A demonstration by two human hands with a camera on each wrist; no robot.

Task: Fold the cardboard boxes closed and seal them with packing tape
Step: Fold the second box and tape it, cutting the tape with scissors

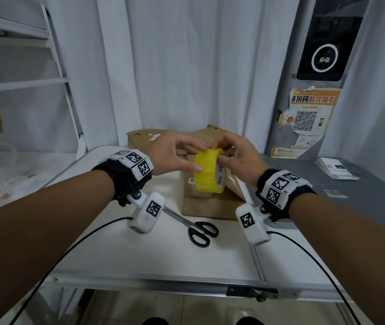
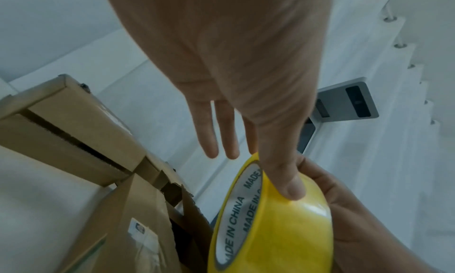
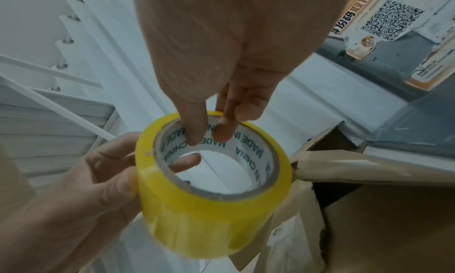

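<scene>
Both my hands grasp the tape roll (image 1: 209, 170): left hand (image 1: 175, 156) thumb on the rim, right hand (image 1: 238, 158) fingers (image 3: 197, 133) inside the core. I see no loose end; picking could tear a sliver. Box (image 1: 210, 202) at 6 o'clock below sits unsealed.

We see white curtains (image 1: 168, 66) across the back, 12 o'clock. White shelving (image 1: 22, 83) at 10 o'clock. Grey kiosk panel (image 1: 322, 43) at 2 o'clock with an orange QR poster (image 1: 308, 113). White worktop (image 1: 158, 254) below us, grey surface (image 1: 327, 202) adjoining at 3 o'clock. Tiled floor (image 1: 186, 310) at 6.
</scene>
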